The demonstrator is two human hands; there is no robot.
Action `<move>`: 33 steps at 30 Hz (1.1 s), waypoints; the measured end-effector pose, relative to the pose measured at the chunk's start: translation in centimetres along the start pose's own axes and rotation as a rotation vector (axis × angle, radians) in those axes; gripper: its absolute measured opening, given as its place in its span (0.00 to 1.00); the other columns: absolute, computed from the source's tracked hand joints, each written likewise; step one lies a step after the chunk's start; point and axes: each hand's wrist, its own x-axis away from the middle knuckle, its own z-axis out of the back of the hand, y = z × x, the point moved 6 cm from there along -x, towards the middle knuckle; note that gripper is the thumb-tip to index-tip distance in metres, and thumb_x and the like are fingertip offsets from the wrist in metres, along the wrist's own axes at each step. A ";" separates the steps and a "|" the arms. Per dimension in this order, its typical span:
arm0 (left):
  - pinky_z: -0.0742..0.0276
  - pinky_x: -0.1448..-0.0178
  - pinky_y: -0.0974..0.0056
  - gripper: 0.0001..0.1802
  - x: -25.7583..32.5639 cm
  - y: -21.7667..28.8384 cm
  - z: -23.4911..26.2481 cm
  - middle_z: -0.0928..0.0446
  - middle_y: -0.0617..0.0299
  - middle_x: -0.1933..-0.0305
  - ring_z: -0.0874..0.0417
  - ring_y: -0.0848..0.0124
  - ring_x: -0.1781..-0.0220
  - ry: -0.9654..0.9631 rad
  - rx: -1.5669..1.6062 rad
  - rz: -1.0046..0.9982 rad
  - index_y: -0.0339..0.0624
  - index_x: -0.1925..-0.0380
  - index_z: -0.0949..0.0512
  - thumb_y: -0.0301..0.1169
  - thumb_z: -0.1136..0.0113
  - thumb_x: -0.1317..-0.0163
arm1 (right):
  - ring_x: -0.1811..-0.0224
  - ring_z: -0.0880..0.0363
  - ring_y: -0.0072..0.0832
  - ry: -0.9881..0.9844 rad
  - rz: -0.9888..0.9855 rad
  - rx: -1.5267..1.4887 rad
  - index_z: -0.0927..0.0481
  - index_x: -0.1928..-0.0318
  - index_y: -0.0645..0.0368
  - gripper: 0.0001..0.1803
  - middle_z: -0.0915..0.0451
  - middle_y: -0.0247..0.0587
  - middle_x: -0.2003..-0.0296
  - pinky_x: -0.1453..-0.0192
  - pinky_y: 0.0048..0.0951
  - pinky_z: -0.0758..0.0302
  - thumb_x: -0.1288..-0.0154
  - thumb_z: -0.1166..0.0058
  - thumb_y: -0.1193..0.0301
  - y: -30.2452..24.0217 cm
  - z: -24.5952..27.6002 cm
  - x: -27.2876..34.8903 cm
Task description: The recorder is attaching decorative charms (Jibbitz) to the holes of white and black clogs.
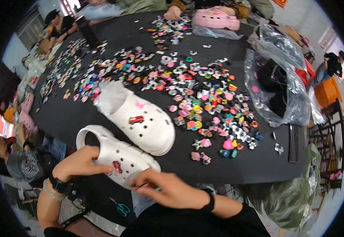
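Note:
My left hand (81,161) is closed around the side of a white clog (130,156) with round holes, tilted at the table's near edge. Its thumb rests close to a red car charm (117,167) fixed in the clog. At the clog's toe, my right hand (172,189) is pinched, slightly blurred, on something small and dark that I cannot make out. The matching white clog (150,124) lies just beyond, carrying another red car charm (136,119) and a pink charm (140,104). Clear plastic (112,98) fills its heel opening.
Colourful shoe charms (197,106) spread over the black table (235,170). Clear plastic bags (298,106) lie on the right beside a dark strip (293,144). Teal-handled scissors (120,208) sit below the near edge. Across the table, another person's hand (172,13) touches charms near a pink clog (216,19).

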 end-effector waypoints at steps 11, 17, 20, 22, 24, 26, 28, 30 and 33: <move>0.25 0.45 0.63 0.17 0.4 -0.8 -0.7 0.19 0.51 0.49 0.19 0.65 0.48 -0.071 0.067 0.064 0.38 0.47 0.21 0.28 0.38 0.35 | 0.71 0.25 0.30 0.311 0.533 0.764 0.26 0.57 0.62 0.13 0.29 0.39 0.70 0.71 0.30 0.27 0.43 0.46 0.71 -3.0 -4.6 -5.0; 0.27 0.40 0.62 0.18 -0.3 -2.9 -0.7 0.19 0.55 0.49 0.20 0.67 0.46 0.010 0.345 0.050 0.34 0.49 0.20 0.20 0.39 0.41 | 0.74 0.25 0.25 0.351 0.474 1.008 0.26 0.60 0.60 0.17 0.31 0.32 0.74 0.74 0.28 0.29 0.48 0.39 0.65 -1.2 -4.1 -7.3; 0.30 0.37 0.62 0.17 -0.5 -2.6 -0.4 0.21 0.56 0.45 0.22 0.67 0.42 -0.018 0.592 0.163 0.32 0.52 0.19 0.18 0.40 0.42 | 0.75 0.26 0.24 0.313 0.451 1.005 0.25 0.62 0.59 0.16 0.31 0.31 0.74 0.75 0.26 0.30 0.47 0.38 0.64 -1.5 -3.7 -7.7; 0.32 0.35 0.63 0.15 -0.7 -2.7 -0.2 0.23 0.55 0.43 0.24 0.67 0.40 -0.050 0.585 0.229 0.31 0.54 0.18 0.18 0.39 0.42 | 0.75 0.26 0.23 0.302 0.425 1.034 0.25 0.62 0.59 0.15 0.31 0.31 0.75 0.75 0.26 0.31 0.46 0.39 0.63 -1.5 -3.9 -8.0; 0.31 0.36 0.63 0.14 -0.6 -2.7 -0.4 0.23 0.55 0.43 0.25 0.67 0.40 -0.046 0.624 0.220 0.31 0.54 0.17 0.19 0.39 0.41 | 0.76 0.27 0.23 0.296 0.399 1.062 0.25 0.63 0.58 0.15 0.32 0.30 0.75 0.75 0.25 0.31 0.45 0.40 0.62 -1.2 -4.1 -8.1; 0.31 0.36 0.64 0.13 -0.5 -2.7 -0.4 0.23 0.55 0.43 0.25 0.68 0.40 -0.043 0.659 0.213 0.31 0.54 0.17 0.21 0.39 0.39 | 0.77 0.28 0.22 0.333 0.441 1.138 0.25 0.63 0.59 0.15 0.32 0.30 0.75 0.75 0.25 0.32 0.43 0.40 0.61 -1.3 -4.4 -7.8; 0.31 0.37 0.64 0.12 -0.2 -2.9 -0.5 0.24 0.55 0.44 0.25 0.67 0.40 -0.057 0.708 0.264 0.31 0.54 0.17 0.24 0.39 0.36 | 0.77 0.29 0.22 0.327 0.449 1.140 0.24 0.63 0.60 0.16 0.33 0.30 0.75 0.75 0.25 0.33 0.44 0.41 0.61 -1.1 -4.6 -7.7; 0.31 0.37 0.63 0.12 -0.2 -3.4 -0.5 0.24 0.56 0.44 0.25 0.67 0.40 -0.066 0.698 0.247 0.31 0.54 0.18 0.25 0.40 0.35 | 0.77 0.29 0.22 0.321 0.457 1.141 0.24 0.62 0.60 0.16 0.33 0.30 0.75 0.75 0.25 0.33 0.45 0.42 0.62 -1.2 -4.6 -7.5; 0.32 0.38 0.62 0.12 -0.2 -3.2 -0.6 0.25 0.56 0.44 0.25 0.67 0.42 -0.059 0.666 0.203 0.30 0.54 0.18 0.26 0.41 0.34 | 0.75 0.29 0.22 0.300 0.472 1.171 0.23 0.63 0.60 0.14 0.33 0.31 0.75 0.75 0.24 0.34 0.47 0.44 0.65 -1.6 -4.4 -7.3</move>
